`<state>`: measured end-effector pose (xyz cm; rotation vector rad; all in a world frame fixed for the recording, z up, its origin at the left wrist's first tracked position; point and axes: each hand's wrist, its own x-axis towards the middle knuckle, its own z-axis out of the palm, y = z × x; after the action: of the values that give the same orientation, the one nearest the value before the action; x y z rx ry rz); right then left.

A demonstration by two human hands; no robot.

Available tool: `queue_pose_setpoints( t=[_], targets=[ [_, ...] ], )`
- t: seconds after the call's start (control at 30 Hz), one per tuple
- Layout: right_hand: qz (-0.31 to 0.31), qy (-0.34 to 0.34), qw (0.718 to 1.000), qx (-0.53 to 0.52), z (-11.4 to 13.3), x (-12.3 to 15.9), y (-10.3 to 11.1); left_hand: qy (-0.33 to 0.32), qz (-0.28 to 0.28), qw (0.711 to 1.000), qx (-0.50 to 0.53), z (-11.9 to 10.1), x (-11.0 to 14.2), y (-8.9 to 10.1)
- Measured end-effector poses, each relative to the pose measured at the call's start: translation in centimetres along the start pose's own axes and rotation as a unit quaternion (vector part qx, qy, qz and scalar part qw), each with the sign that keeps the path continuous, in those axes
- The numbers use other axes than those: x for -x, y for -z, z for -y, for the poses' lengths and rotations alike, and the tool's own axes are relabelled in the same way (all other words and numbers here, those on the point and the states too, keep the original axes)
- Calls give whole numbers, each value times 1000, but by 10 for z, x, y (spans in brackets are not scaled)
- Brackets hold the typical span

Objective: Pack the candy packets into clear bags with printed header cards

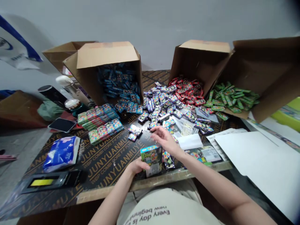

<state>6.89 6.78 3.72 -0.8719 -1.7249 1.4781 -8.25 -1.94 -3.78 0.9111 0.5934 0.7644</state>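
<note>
Head view: L hand (138, 165) grips small printed box (151, 159) near front edge of plywood table (105, 168). R hand (166, 140) open, fingers spread, just above loose foil packets (161, 109), nearest them. Behind, 3 tipped cartons (107, 56) spill blue, red & green packets onto table. Tissue pack (61, 153) lies at far L.

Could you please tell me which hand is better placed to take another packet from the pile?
The right hand looks better placed: it is open, appears to hold nothing, and lies nearest the foil packets. The left hand is occupied, gripping the small printed box.
</note>
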Motion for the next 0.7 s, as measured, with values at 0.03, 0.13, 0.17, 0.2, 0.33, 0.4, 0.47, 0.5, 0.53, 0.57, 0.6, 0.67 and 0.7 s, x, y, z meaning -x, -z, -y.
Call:
queue_pose_setpoints(
  t=[0.03,0.13,0.17,0.2,0.33,0.4,0.47,0.5,0.53,0.57,0.6,0.67,0.7],
  targets=[
    [-35,17,998,53,-6,-3,11,-9,-14,998,-59,-12,2,-2],
    [-130,35,947,292,-36,-10,60,-49,-98,922,-371,-57,13,-5],
    [-146,15,915,377,-48,-11,77,-53,-145,868,-472,-71,18,-2],
    [-146,-16,884,444,-62,-12,93,-46,-201,805,-557,-82,22,5],
    [-141,-132,780,595,-107,-16,126,49,-417,546,-725,-103,40,61],
    [-135,-149,754,626,-119,-20,129,99,-471,463,-745,-106,48,96],
    [-135,-163,750,627,-125,-26,131,136,-488,426,-749,-108,54,125],
    [-137,-171,756,617,-127,-29,133,147,-490,419,-750,-108,55,136],
    [-139,-179,765,603,-129,-32,137,153,-490,416,-751,-108,56,144],
    [-141,-185,776,586,-131,-34,141,154,-489,415,-751,-108,55,151],
    [-144,-192,785,571,-132,-36,145,151,-487,415,-753,-106,55,155],
    [-152,-206,796,549,-134,-39,151,133,-484,413,-760,-102,55,160],
    [-157,-213,797,543,-134,-38,151,120,-484,411,-763,-99,55,160]
  ],
)
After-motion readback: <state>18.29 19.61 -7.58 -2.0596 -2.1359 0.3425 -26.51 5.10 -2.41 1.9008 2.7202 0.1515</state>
